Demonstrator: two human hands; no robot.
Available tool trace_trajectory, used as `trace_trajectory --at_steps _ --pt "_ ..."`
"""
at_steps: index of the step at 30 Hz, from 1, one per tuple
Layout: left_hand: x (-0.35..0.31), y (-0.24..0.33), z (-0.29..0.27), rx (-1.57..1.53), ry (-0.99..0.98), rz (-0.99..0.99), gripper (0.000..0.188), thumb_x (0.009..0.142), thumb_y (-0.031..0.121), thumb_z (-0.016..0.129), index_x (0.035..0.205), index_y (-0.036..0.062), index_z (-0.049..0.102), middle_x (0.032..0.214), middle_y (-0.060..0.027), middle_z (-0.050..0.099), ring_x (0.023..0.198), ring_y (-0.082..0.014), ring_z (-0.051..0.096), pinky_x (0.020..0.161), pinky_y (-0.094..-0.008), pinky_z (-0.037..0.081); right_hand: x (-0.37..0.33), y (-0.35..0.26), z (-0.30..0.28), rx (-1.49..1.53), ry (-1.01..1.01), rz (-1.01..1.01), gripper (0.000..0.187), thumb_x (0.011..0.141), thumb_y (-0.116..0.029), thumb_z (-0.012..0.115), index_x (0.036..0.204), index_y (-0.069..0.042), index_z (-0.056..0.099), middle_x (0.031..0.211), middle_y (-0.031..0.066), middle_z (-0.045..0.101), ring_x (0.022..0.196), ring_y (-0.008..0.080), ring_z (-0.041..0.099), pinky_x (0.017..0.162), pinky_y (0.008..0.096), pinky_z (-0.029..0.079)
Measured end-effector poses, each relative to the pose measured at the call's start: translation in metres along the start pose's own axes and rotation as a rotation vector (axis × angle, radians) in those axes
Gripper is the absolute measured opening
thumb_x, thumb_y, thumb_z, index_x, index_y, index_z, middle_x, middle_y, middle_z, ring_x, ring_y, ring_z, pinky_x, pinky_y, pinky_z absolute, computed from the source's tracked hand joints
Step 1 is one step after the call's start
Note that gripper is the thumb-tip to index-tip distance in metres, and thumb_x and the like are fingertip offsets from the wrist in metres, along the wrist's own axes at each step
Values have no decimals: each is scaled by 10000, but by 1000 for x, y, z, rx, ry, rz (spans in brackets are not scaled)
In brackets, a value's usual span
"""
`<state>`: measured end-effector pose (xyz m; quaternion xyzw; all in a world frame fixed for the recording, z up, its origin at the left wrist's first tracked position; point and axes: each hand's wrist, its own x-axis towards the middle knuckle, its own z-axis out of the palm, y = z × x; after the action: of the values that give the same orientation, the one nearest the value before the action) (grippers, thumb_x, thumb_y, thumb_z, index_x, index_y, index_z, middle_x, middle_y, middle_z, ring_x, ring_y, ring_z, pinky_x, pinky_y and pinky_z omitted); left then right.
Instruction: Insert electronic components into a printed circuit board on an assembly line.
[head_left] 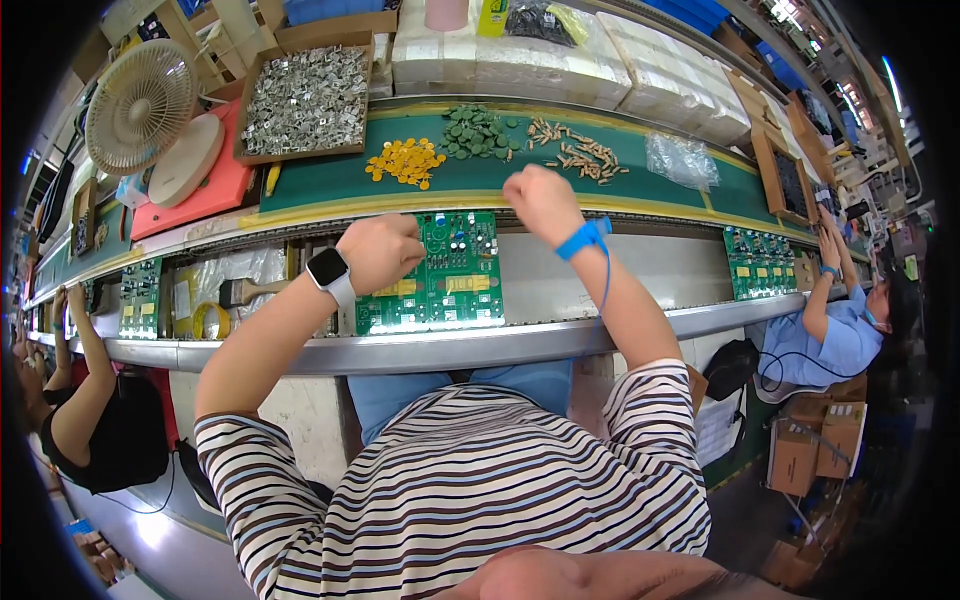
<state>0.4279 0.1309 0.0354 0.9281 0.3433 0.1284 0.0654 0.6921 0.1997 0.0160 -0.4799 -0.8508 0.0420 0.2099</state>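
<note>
A long green surface (pixel 310 187) carries an open brown cardboard box (pixel 300 156) of small silver metal parts (pixel 308 100) at its left. Right of it lie round orange-yellow discs (pixel 403 163), heaped dark green discs (pixel 474 132), scattered tan cylindrical pieces (pixel 592 160) and a crumpled clear plastic bag (pixel 682 160). Nearer, a grey metal-railed conveyor (pixel 545 342) bears a rectangular green circuit board (pixel 457 262).

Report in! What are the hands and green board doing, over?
Left hand curled over green circuit board, hiding its upper left. Right hand curled, past the board's upper-right corner. Anything gripped: can't tell. Board otherwise in clear view.
</note>
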Motion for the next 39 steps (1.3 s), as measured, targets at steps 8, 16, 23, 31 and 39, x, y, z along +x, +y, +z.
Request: trace_trajectory --at_steps 8,16,23,31,39 --pt "113 -46 23 -104 169 -385 176 811 198 589 912 71 656 888 -142 613 820 -326 596 725 -400 486 44 28 42 -67 205 50 135 760 -215 641 757 -80 640 778 121 564 757 310 590 648 412 497" --pt "141 -48 49 21 141 -434 169 821 165 547 927 40 590 931 -166 586 866 -343 587 747 -424 487 28 32 30 -60 152 118 160 730 -161 656 798 -51 562 807 137 579 751 323 588 654 418 490" --pt "133 -54 52 -113 341 -418 135 813 115 543 905 24 582 900 -162 598 842 -340 583 739 -424 479 9 23 14 91 299 9 143 735 -59 641 833 -64 537 816 124 573 754 319 573 662 407 471" --pt "73 -24 15 -235 516 -271 251 825 34 541 1071 38 593 850 -128 614 744 -270 593 675 -319 474 -49 -41 -9 510 -27 -120 184 769 -29 598 944 -71 632 797 112 595 717 288 595 632 353 486" --pt "-19 33 -13 -550 341 -499 192 802 34 589 994 31 596 804 -127 607 676 -216 602 620 -304 486 -100 -76 -6 528 -117 -95 146 777 -63 584 915 -22 612 797 139 594 698 320 596 631 398 496"
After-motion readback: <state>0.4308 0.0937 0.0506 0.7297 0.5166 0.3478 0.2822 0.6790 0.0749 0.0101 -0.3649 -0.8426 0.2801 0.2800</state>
